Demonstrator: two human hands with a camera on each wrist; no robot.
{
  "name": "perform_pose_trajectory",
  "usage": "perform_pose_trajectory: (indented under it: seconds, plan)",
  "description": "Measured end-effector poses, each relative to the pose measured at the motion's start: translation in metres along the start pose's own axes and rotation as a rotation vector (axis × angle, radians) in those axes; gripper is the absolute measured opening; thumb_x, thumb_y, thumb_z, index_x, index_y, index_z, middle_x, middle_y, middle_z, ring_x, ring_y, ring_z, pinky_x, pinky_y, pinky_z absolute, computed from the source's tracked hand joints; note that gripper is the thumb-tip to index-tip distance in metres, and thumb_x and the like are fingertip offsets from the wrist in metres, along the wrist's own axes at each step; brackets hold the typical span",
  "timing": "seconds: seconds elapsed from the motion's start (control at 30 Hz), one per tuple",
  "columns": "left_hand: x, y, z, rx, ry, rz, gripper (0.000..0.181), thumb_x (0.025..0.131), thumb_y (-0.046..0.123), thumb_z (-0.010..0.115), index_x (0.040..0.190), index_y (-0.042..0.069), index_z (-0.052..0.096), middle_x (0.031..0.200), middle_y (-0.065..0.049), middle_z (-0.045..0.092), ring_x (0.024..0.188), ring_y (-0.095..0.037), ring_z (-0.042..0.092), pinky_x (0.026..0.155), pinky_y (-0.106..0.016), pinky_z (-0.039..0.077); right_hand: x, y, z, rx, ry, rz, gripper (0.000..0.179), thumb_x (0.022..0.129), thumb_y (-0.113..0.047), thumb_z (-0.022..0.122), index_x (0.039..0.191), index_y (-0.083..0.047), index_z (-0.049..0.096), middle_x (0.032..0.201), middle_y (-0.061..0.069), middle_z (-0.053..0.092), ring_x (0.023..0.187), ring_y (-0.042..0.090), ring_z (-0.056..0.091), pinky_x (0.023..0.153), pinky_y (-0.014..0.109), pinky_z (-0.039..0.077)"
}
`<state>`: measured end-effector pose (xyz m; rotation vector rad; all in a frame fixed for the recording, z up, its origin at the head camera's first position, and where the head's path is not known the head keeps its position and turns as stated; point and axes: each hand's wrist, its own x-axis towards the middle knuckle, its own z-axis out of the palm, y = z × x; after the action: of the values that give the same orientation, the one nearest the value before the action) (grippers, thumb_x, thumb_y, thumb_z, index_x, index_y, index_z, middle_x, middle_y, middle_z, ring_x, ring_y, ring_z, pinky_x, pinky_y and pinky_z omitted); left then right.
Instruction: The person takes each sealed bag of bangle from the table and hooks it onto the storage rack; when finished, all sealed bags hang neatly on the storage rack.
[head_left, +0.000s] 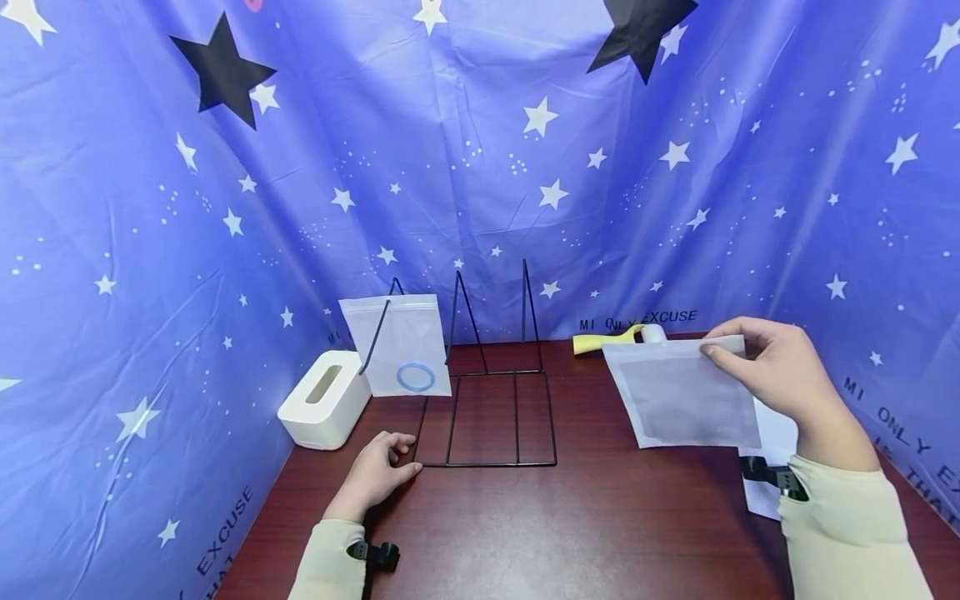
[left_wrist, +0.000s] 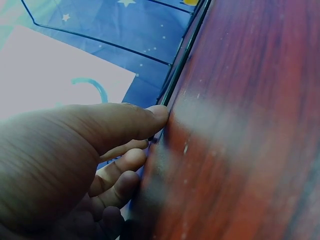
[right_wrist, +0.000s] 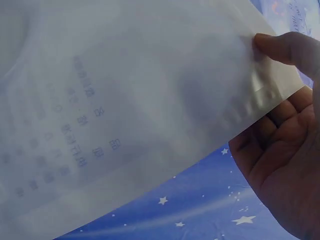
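A black wire rack [head_left: 480,465] with several upright wire loops stands on the table. My left hand [head_left: 371,475] holds its front left corner, the thumb [left_wrist: 135,120] against the base wire and the other fingers curled beneath. A white translucent zip bag [head_left: 393,333] with a blue ring mark stands upright in the rack's left loop. To the right, my right hand [head_left: 787,371] pinches another frosted zip bag [head_left: 686,404] by its upper right corner, thumb in front and fingers behind. Faint printed characters show through this bag in the right wrist view.
A white tissue box [head_left: 318,417] stands left of the rack. Behind the held bag lies a yellow-handled tool [head_left: 600,342], partly hidden. White sheets [head_left: 763,500] lie under the right forearm. A blue star-patterned curtain [head_left: 480,167] surrounds the dark red table [head_left: 600,533].
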<state>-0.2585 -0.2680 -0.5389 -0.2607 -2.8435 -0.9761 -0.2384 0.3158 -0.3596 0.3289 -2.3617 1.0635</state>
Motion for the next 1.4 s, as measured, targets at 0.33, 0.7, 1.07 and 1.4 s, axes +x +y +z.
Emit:
perform_pose_trajectory:
  seconds: [0.33, 0.7, 1.07, 1.4]
  plan:
    - [0.001, -0.003, 0.001, 0.009, 0.006, 0.004, 0.040, 0.083, 0.020, 0.090, 0.119, 0.013, 0.075, 0.097, 0.007, 0.060, 0.085, -0.011, 0.056, 0.080, -0.037, 0.048, -0.002, -0.012, -0.004, 0.083, 0.101, 0.006, 0.007, 0.089, -0.010, 0.085, 0.093, -0.010, 0.080, 0.065, -0.003, 0.067, 0.054, 0.007, 0.049, 0.049, 0.026, 0.038]
    - [0.001, -0.005, 0.001, 0.012, 0.004, 0.013, 0.039, 0.084, 0.021, 0.090, 0.119, 0.014, 0.075, 0.096, 0.008, 0.059, 0.085, -0.010, 0.056, 0.080, -0.037, 0.049, -0.004, -0.023, -0.002, 0.213, 0.171, -0.043, 0.011, 0.086, 0.005, 0.082, 0.095, 0.002, 0.079, 0.070, -0.003, 0.073, 0.054, 0.002, 0.057, 0.049, 0.022, 0.041]
    - [0.002, -0.004, 0.001, 0.017, 0.001, 0.005, 0.039, 0.084, 0.021, 0.090, 0.120, 0.014, 0.075, 0.097, 0.007, 0.060, 0.086, -0.011, 0.057, 0.080, -0.037, 0.049, -0.005, -0.039, 0.003, 0.315, 0.212, -0.080, 0.012, 0.085, 0.014, 0.078, 0.097, 0.011, 0.075, 0.070, 0.000, 0.072, 0.055, 0.005, 0.058, 0.050, 0.019, 0.043]
    - [0.003, -0.005, 0.001, 0.011, 0.000, 0.010, 0.039, 0.084, 0.022, 0.090, 0.119, 0.015, 0.075, 0.097, 0.007, 0.059, 0.085, -0.010, 0.056, 0.080, -0.036, 0.048, -0.006, -0.054, 0.013, 0.492, 0.218, -0.108, 0.011, 0.084, 0.019, 0.075, 0.094, 0.017, 0.072, 0.079, 0.002, 0.076, 0.058, 0.009, 0.059, 0.054, 0.018, 0.044]
